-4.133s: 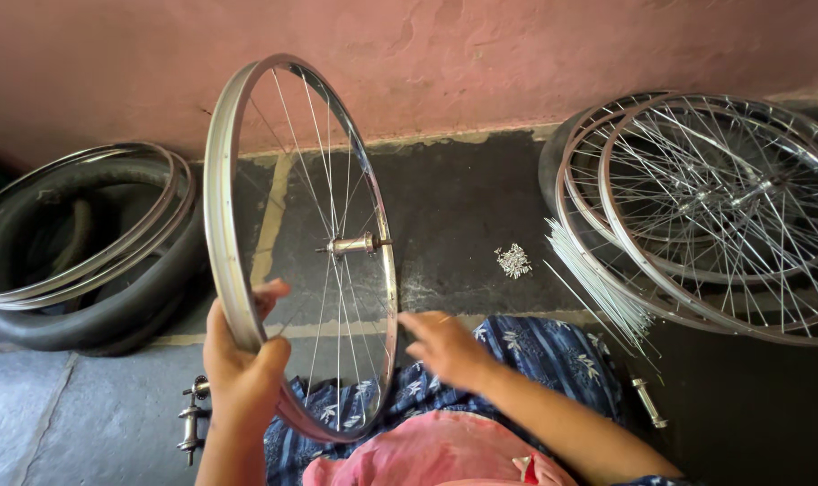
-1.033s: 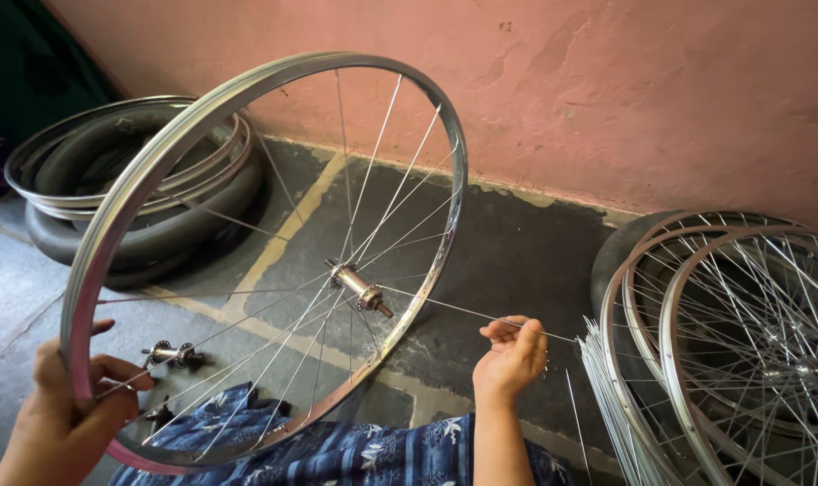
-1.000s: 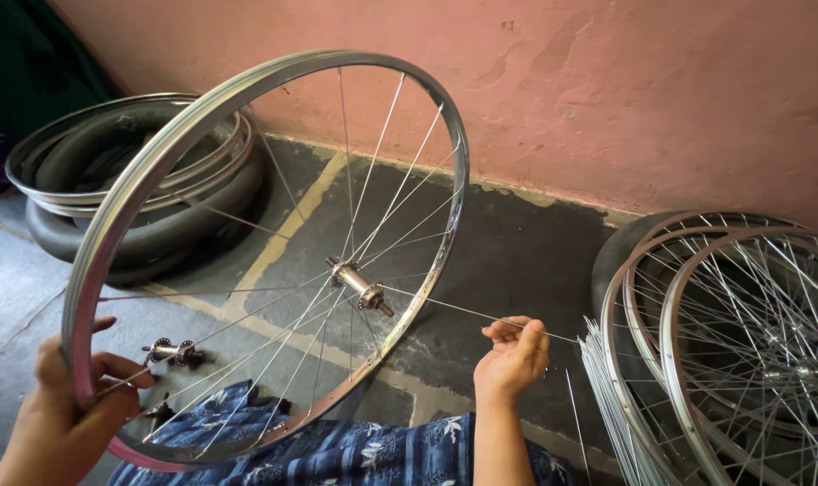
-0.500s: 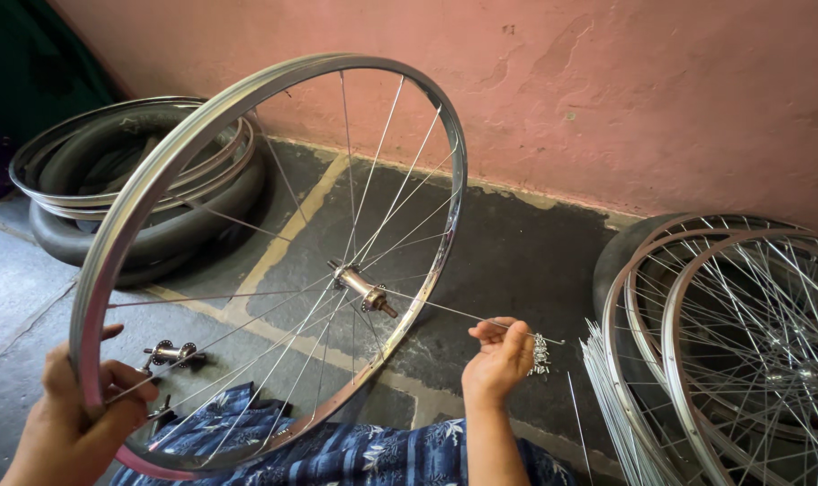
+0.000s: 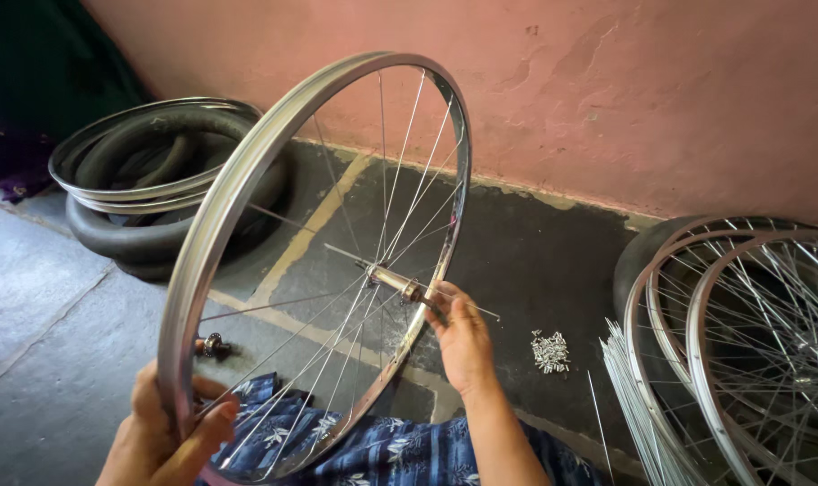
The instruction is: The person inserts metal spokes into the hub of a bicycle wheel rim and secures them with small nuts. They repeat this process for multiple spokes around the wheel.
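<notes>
Steel wheel rim (image 5: 247,180) stands tilted upright over the lap — left hand (image 5: 161,436) clamped on its edge at 7 o'clock, right hand (image 5: 463,337) reaching from 4 o'clock, fingers pinching a spoke (image 5: 467,308) beside the hub (image 5: 393,282)

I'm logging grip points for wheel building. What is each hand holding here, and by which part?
The left hand grips the wheel by its lower rim. The right hand pinches a loose spoke near the hub.
</notes>
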